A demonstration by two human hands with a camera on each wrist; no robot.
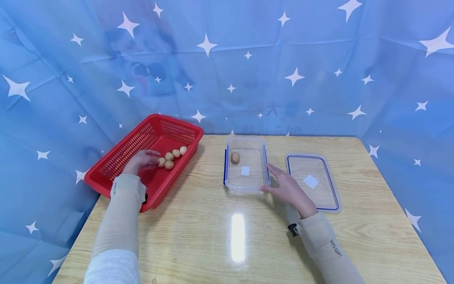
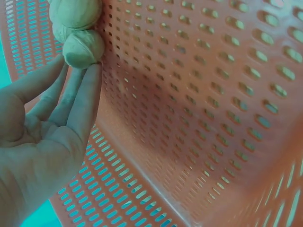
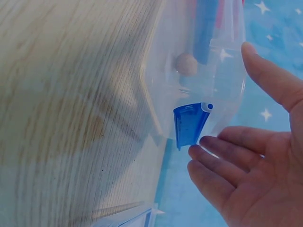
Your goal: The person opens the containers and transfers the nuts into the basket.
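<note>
Inside the red basket point(image 1: 159, 193), my left hand point(image 1: 142, 161) pinches the nearest walnut point(image 2: 84, 48) between thumb and fingertips. Several more walnuts point(image 1: 176, 153) lie in a row against the basket's right wall. My right hand point(image 1: 285, 185) rests at the right side of a clear plastic box point(image 1: 244, 184), its fingers extended and the thumb at the near right corner. One walnut point(image 1: 235, 157) sits inside that box, towards the left. In the right wrist view, a blue clasp point(image 3: 190, 124) hangs beside the fingertips.
A clear lid point(image 1: 313, 181) with a blue seal lies flat on the wooden table point(image 1: 198, 236), right of the box. Behind the table hangs a blue curtain point(image 1: 241, 102) with white stars. The basket's raised walls surround the left hand.
</note>
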